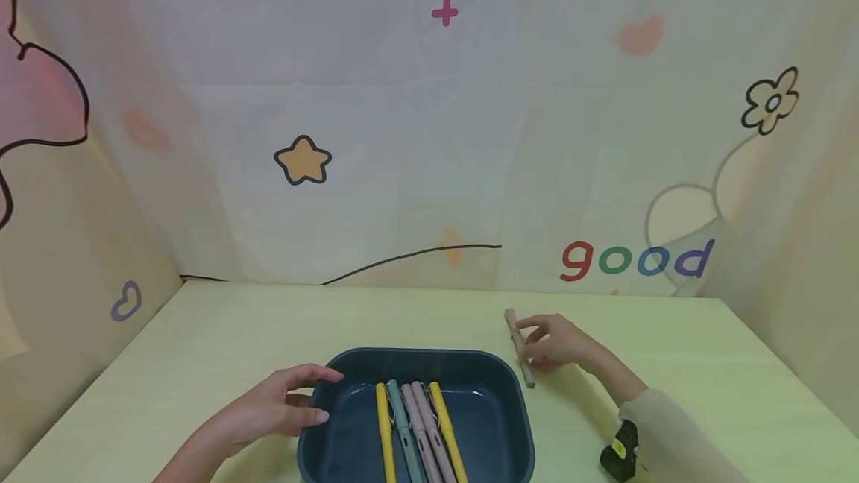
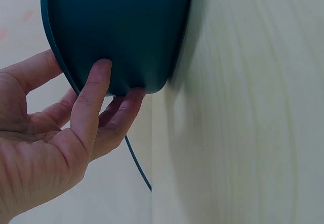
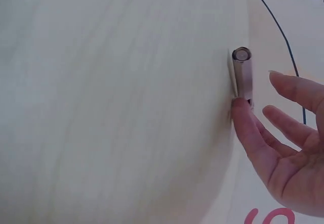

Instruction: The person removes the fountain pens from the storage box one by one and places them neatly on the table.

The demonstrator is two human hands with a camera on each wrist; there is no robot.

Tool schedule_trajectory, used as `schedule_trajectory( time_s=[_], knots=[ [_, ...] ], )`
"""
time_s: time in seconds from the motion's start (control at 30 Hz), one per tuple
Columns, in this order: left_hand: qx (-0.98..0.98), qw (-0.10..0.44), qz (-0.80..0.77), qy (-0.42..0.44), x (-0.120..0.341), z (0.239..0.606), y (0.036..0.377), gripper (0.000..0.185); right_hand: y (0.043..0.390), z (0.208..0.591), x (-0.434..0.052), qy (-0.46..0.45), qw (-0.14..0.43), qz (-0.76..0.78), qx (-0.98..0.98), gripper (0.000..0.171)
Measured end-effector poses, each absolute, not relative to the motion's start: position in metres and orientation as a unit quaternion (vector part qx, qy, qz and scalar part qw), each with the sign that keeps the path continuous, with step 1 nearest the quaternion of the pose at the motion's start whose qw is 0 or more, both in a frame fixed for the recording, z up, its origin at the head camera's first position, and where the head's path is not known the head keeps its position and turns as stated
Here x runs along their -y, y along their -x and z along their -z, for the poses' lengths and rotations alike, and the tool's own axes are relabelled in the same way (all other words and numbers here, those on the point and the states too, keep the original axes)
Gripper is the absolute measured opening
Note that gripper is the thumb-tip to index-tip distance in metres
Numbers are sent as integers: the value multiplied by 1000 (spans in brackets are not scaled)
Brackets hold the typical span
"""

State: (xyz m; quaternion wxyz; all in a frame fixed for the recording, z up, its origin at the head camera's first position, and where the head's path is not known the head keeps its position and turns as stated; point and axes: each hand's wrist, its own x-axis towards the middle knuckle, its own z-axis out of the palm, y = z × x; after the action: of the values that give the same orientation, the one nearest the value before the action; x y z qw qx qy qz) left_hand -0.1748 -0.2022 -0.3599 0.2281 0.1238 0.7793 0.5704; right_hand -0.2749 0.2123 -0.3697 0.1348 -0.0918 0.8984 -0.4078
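In the head view my left hand (image 1: 282,401) grips the left wall of a dark blue tray (image 1: 423,355), a finger reaching over the rim. Other fingers press its outside in the left wrist view. Side by side inside lie two yellow pens (image 1: 385,434) (image 1: 448,431), a teal pen (image 1: 406,431) and two mauve pens (image 1: 417,434) (image 1: 435,431), with clips. Beyond the tray's right corner, a greyish-pink pen (image 1: 520,349) lies on the table. My right hand (image 1: 553,341) is at this pen; one fingertip touches its side in the right wrist view, while other fingers stand apart from it.
The pale wood-grain table (image 1: 255,326) ends at a printed cloth backdrop (image 1: 403,133), which also rises at both sides. A black device with a yellow mark (image 1: 620,451) sits at the right sleeve (image 1: 671,431).
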Motion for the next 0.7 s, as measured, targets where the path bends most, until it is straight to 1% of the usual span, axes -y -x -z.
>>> schedule_trajectory(
  time_s=[0.27, 0.47, 0.7],
  knots=[
    [-785, 226, -564, -121, 202, 360, 173, 53, 258, 355, -220, 146, 147, 427, -880, 48],
    [-782, 233, -566, -117, 201, 363, 171, 52, 239, 340, -222, 178, 156, 457, -857, 52],
    [-789, 225, -559, -118, 202, 360, 173, 52, 223, 323, -218, 211, 144, 470, -845, 52]
  ],
)
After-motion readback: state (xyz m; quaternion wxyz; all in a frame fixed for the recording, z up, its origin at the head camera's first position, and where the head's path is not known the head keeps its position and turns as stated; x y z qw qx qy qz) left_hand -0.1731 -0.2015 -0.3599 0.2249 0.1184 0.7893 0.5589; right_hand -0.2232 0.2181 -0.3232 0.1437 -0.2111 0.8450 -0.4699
